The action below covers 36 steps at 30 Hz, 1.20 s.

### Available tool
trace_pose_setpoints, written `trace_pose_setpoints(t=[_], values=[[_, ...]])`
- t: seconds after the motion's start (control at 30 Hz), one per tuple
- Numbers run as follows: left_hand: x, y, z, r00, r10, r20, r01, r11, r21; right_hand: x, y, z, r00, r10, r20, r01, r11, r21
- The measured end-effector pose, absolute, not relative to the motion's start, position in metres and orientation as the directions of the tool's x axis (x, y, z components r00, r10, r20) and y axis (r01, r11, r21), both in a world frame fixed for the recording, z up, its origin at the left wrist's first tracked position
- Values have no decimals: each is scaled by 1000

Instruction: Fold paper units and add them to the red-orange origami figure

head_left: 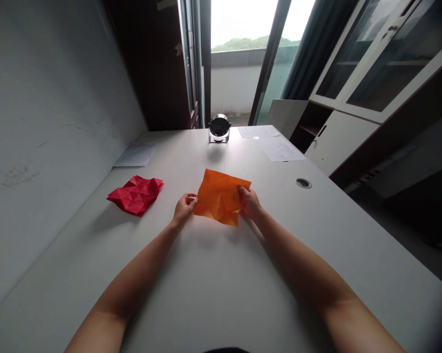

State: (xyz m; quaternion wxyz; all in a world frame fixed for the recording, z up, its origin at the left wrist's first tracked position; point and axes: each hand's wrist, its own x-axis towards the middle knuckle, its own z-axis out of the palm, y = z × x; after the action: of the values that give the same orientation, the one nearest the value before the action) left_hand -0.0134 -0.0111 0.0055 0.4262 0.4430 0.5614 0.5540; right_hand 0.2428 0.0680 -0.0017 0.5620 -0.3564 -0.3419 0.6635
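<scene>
L hand [184, 208] & R hand [249, 201] each w/ grip closed on orange paper [219, 195], opp. edges, over tabletop [213, 289]; red paper [136, 195], creased, lies L of L hand.

Free desktop [186, 154] beyond orange sheet [219, 193]

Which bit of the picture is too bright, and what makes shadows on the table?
In the head view, the sky through the window is washed out white; in that same head view, soft shadows lie on the table on the near side of the red paper and round device.
</scene>
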Motion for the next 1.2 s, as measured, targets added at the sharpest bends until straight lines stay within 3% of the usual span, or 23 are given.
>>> trace_pose_setpoints(t=[0.07,0.2,0.37,0.57,0.73,0.83,1.03,1.2], values=[[-11,-13,8,-232,973,-15,-36,7,999,242,66,-1,-174,979,-104,-472,-176,-864],[-5,-17,10,-53,992,-113,-245,97,965,241,61,4,-271,952,-145,-425,-253,-869],[-9,-16,9,-78,987,-139,-362,102,927,245,61,10,-385,903,-189,-420,-354,-836],[-17,-12,9,-43,982,-184,-328,160,931,246,58,15,-426,877,-221,-407,-404,-819],[-18,-12,9,-22,989,-145,-256,134,957,244,48,20,-511,823,-247,-291,-436,-852],[-19,-11,10,-88,977,-194,-274,163,948,241,43,21,-563,781,-272,-241,-469,-850],[-22,-9,10,-212,951,-224,-358,137,923,235,50,10,-493,851,-179,-380,-396,-836],[-23,-8,7,-287,939,-191,-345,84,935,235,52,11,-563,813,-146,-315,-375,-872]])
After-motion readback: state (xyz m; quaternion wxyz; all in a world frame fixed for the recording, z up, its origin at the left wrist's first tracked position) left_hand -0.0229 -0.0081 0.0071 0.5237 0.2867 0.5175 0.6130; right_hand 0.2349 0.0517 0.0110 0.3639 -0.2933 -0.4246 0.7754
